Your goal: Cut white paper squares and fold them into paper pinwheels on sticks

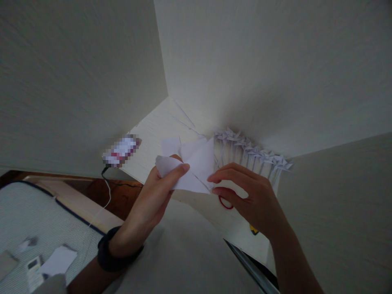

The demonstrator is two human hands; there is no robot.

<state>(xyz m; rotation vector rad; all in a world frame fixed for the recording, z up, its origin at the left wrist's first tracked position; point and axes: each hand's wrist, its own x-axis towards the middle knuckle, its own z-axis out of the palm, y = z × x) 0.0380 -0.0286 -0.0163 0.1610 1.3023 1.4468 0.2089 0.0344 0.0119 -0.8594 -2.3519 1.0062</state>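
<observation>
A white sheet of paper [197, 157] with slits running in from its corners is held above the white tabletop. My left hand [167, 177] is closed on it, thumb on top near the middle, with one flap curled over at the left. At the sheet's lower right corner, my right hand [241, 185] has its thumb and forefinger closed on the edge. Beyond the right hand lies a row of several white paper pinwheels [254, 151] on thin sticks. A red loop handle [226, 203], apparently of scissors, shows partly beneath the right hand.
Thin white sticks [185, 114] lie at the back corner by the walls. A phone-like device [121, 151], blurred out, leans at the left with a cable [107, 190]. A yellow and black item [253, 229] is half hidden by my right wrist. Paper [59, 260] lies on the mattress.
</observation>
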